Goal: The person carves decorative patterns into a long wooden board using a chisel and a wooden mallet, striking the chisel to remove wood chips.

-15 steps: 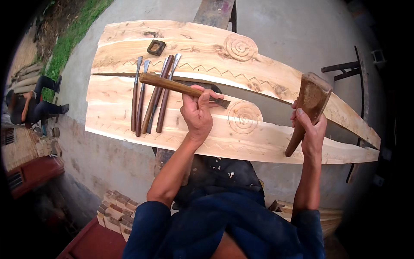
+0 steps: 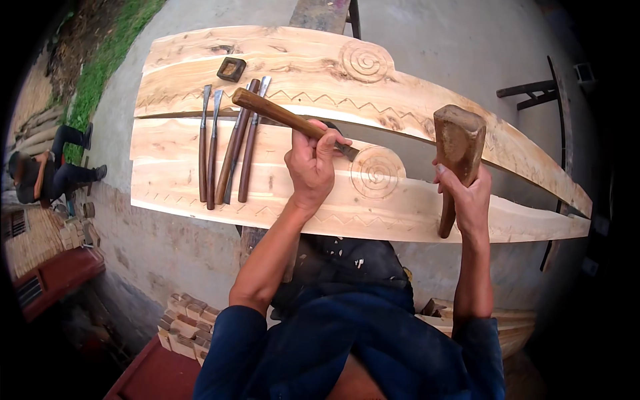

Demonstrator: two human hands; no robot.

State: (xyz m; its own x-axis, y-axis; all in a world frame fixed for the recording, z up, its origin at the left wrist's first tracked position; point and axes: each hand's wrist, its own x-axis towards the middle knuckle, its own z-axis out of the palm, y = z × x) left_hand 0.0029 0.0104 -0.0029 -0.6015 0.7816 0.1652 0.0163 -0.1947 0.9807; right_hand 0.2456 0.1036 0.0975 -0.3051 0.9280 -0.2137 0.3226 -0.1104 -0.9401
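Observation:
My left hand [image 2: 310, 167] grips a wooden-handled chisel [image 2: 277, 113], its dark blade at the left edge of a carved spiral [image 2: 375, 173] on the near pale board [image 2: 170, 163]. My right hand [image 2: 467, 200] is closed on a brown wooden mallet [image 2: 460, 137] over the board's right part. A far board [image 2: 413, 107] carries a second spiral [image 2: 365, 62] and a zigzag line. Several more chisels [image 2: 212, 167] lie side by side across the left part of both boards, below a small dark square block [image 2: 231, 69].
The boards rest across trestles [image 2: 320, 13] on a concrete floor [image 2: 440, 40]. At the left a person [image 2: 40, 173] in dark clothing is beside logs [image 2: 37, 137]. Cut wood blocks [image 2: 183, 330] are stacked below left; another dark wooden bench [image 2: 533, 93] stands at the right.
My left hand and chisel have shifted right, the handle's top end rising toward upright. My right hand with the mallet has moved left toward the spiral.

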